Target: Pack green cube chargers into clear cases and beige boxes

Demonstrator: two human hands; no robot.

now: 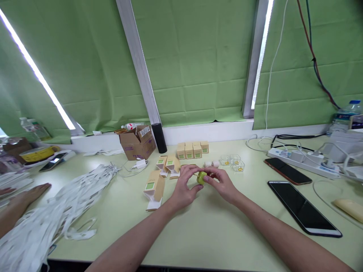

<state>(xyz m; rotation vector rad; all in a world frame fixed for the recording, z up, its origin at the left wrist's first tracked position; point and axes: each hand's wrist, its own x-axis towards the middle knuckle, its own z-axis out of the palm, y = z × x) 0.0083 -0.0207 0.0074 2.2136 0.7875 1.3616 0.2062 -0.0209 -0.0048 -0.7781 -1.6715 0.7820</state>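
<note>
Both my hands meet above the middle of the table around a small green candle point(201, 178). My left hand point(184, 189) has its fingers closed on the candle's left side, near a thin pale stick or wick. From the right, my right hand point(222, 183) grips the same piece with thumb and fingers. Left of my hands lie open kraft boxes point(154, 185) with green labels. Behind them stand several closed kraft boxes point(189, 150). Two small white cylinders point(212, 163) and several clear cups point(235, 161) with yellow centres sit just beyond my right hand.
White straps point(59, 204) are heaped at left, beside another person's hand point(31, 194). A cardboard box point(137, 143) and black cylinder point(159, 138) stand at the back. Two phones point(303, 207) point(287, 170), a power strip point(303, 161) and cables lie at right.
</note>
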